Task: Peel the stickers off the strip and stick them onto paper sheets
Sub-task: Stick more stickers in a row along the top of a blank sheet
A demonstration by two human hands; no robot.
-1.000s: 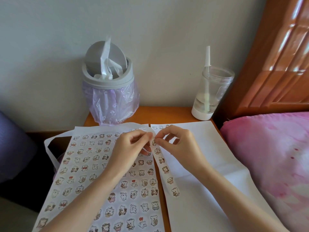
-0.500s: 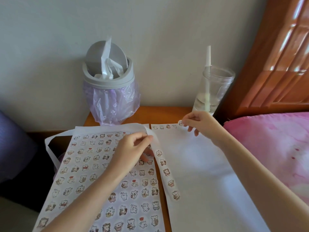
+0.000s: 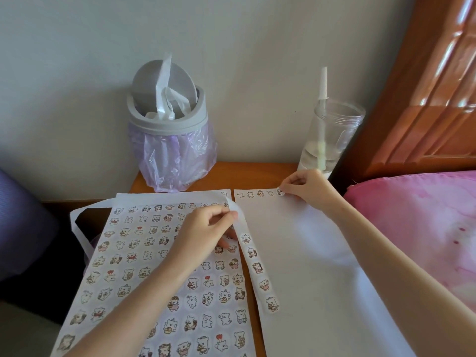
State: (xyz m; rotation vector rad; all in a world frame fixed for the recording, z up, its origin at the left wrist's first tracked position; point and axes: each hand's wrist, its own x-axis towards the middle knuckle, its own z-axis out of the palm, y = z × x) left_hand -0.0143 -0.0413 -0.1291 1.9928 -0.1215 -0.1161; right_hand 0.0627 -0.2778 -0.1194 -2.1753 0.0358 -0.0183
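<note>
A narrow white sticker strip (image 3: pixel 258 273) with several cartoon stickers runs down the gap between two sheets. My left hand (image 3: pixel 206 229) pinches its upper, peeled end over the left sheet (image 3: pixel 134 256), which is covered in stickers. My right hand (image 3: pixel 307 186) holds one round sticker (image 3: pixel 280 191) at the top edge of the mostly blank right sheet (image 3: pixel 309 279), at the end of a short row of stickers (image 3: pixel 255 194). The sticker touches or nearly touches the paper.
A grey bin (image 3: pixel 168 130) with a purple liner stands at the back of the wooden table (image 3: pixel 226 176). A clear cup (image 3: pixel 331 137) with a straw sits just behind my right hand. A pink pillow (image 3: pixel 422 228) and wooden headboard (image 3: pixel 432 81) are at right.
My right hand left the strip with one sticker, went to the far top of the right sheet and lowered to the paper. My left hand kept hold of the strip.
</note>
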